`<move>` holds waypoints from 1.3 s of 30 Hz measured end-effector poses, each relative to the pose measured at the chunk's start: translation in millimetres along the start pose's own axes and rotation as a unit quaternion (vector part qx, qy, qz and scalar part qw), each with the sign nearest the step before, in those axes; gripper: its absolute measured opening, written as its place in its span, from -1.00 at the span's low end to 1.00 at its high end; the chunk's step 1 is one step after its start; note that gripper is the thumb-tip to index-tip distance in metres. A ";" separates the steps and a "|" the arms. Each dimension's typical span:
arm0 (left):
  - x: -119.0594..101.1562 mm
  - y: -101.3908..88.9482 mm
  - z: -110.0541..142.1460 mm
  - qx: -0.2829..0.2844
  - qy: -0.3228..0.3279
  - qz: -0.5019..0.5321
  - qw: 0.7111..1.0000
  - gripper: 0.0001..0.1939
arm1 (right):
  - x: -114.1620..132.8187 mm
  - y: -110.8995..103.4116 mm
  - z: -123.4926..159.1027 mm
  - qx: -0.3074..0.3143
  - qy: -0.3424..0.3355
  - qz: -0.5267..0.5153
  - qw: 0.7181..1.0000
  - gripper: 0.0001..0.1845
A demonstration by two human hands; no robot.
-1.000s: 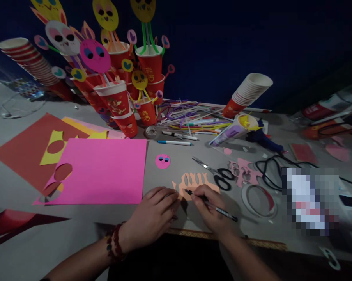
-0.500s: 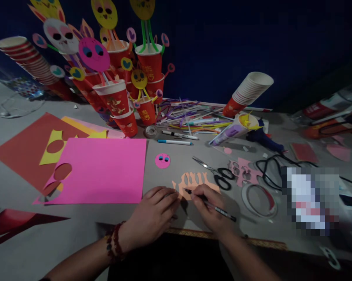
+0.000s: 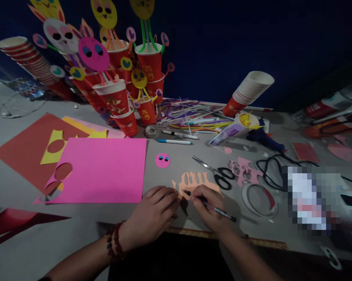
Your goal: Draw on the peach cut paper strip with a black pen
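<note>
My right hand grips a slim dark pen, whose tip points left at the orange cut paper. That paper lies flat and has curved cut-outs along its far edge. My left hand lies palm down by the paper's left end, fingers extended and fingertips close to its edge; whether they press on it I cannot tell. Beyond the hands, a small round pink paper face with blue and black eyes lies on the table. Scissors with black handles rest just past the orange paper, blades slightly apart.
Pink sheet at left, over a brown sheet. Paper-cup figures stand behind it. Two markers, many pipe cleaners and a cup stack lie farther back. A tape roll and black cable sit right.
The pen tip has shifted slightly left over the orange paper. My left hand and the scissors stay where they were.
</note>
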State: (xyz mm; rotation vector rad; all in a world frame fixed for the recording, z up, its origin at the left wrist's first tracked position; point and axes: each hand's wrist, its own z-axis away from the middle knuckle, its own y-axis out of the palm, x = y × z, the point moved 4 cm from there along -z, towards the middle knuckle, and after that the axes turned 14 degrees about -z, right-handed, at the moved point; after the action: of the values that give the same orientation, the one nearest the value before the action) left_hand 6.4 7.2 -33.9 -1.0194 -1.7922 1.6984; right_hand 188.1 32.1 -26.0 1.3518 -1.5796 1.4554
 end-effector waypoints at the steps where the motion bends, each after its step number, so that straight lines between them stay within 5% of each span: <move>1: 0.0 -0.2 -0.1 0.000 0.000 0.000 1.000 -0.51 | 0.4 -0.1 -0.1 0.002 -0.001 0.000 1.000 -0.80; 39: -0.3 1.7 -0.4 -0.003 -0.002 -0.008 1.000 -0.52 | -3.4 -3.0 4.6 0.011 0.006 -0.020 1.000 -0.77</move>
State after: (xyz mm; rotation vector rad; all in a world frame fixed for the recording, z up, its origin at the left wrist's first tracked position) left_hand 7.2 7.1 -35.5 -1.0023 -1.8040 1.6879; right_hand 192.9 29.1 -29.1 1.3767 -1.5255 1.4587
